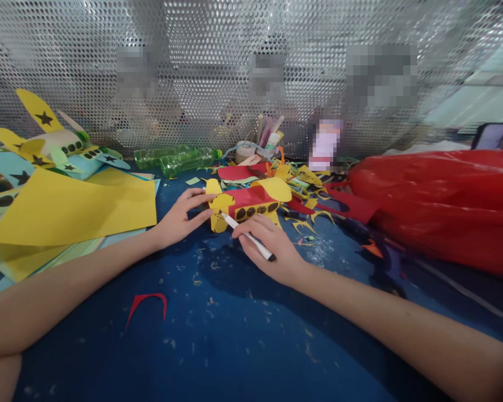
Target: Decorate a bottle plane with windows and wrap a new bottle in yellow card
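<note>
A red and yellow paper airplane [251, 202] with black oval windows lies on the blue table. My left hand [183, 216] holds its yellow tail end, thumb low and fingers above. Between the fingers of my right hand [272, 245] is a white marker [251, 239] with a black end. The marker's tip touches the yellow tail fin [218, 221], where a small star outline shows. Part of the plane's near side is hidden behind my right hand.
Yellow paper sheets [79, 209] and finished paper planes [58, 142] are at left. Green plastic bottles [184, 162] lie behind, beside paper scraps [305, 184]. A red plastic bag [440, 201] fills the right. A red paper offcut [148, 296] lies in front.
</note>
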The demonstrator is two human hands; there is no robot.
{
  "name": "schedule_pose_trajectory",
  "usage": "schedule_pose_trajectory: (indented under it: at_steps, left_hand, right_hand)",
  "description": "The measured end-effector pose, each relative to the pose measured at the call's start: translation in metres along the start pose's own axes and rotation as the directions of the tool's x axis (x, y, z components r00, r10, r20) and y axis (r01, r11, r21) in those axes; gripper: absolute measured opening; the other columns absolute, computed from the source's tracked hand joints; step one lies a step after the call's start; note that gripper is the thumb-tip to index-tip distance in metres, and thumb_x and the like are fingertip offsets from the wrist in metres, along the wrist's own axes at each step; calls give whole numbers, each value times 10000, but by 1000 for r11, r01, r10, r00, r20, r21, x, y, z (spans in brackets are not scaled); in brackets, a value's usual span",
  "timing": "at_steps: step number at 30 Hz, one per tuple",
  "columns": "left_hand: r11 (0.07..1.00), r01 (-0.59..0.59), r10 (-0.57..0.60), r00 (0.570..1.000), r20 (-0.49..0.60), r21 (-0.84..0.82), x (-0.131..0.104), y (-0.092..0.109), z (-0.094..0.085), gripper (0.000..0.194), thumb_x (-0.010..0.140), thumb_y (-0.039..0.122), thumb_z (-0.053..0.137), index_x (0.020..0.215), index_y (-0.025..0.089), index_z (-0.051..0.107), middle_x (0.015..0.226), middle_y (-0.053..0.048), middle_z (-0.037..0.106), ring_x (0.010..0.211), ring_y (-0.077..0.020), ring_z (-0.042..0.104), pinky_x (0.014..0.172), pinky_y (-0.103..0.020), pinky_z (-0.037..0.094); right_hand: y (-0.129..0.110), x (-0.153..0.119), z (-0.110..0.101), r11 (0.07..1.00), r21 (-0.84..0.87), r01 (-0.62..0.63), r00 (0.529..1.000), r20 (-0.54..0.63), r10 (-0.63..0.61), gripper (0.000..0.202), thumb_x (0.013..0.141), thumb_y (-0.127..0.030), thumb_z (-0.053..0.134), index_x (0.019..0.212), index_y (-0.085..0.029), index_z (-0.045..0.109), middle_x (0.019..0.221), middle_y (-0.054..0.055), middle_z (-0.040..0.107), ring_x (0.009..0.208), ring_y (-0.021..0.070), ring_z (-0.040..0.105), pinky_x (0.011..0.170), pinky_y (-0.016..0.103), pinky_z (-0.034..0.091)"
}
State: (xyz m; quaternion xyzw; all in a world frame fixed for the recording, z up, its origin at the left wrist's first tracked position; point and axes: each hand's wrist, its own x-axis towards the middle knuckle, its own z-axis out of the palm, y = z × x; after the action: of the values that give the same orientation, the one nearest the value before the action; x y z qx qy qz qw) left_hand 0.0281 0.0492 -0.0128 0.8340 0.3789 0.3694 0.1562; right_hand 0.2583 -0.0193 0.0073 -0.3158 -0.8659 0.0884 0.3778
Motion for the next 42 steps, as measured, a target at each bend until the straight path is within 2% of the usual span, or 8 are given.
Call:
schedule_pose_trajectory:
  at_steps: [18, 32, 42]
  left_hand:
    - [1000, 28, -28, 1000, 14, 10, 0, 2, -1, 420, 913, 540, 447, 1211, 271, 570, 1255, -61, 485, 1218, -204, 459, 1070, -397, 377]
    - [1000, -27, 27, 999, -18, -2, -1, -2, 1, 417, 915, 528, 457, 1208, 258, 579, 1235, -67, 502, 1208, -201, 475, 1064, -381, 392]
    - [1000, -9, 9, 1000, -12, 0, 0, 0, 0, 427, 911, 548, 448, 1204, 267, 580, 1237, -63, 500, 1208, -208, 473, 1066, -395, 389]
  right_hand:
    - [-1, 0, 0, 1000, -5, -2, 1000, 5, 2, 132, 890, -145, 447, 858, -220, 551, 780, 31, 619, 749, 178, 547, 702, 327, 424]
    - [-1, 1, 0, 1000, -1, 3, 1000, -9, -3, 135, 897, -144, 440, 868, -221, 546, 787, 33, 631, 755, 181, 545, 700, 327, 424]
    - [0, 0, 0, 1000, -2, 5, 1000, -7, -5, 126, 899, -143, 447, 880, -214, 550, 800, 36, 629, 767, 177, 541, 712, 323, 425]
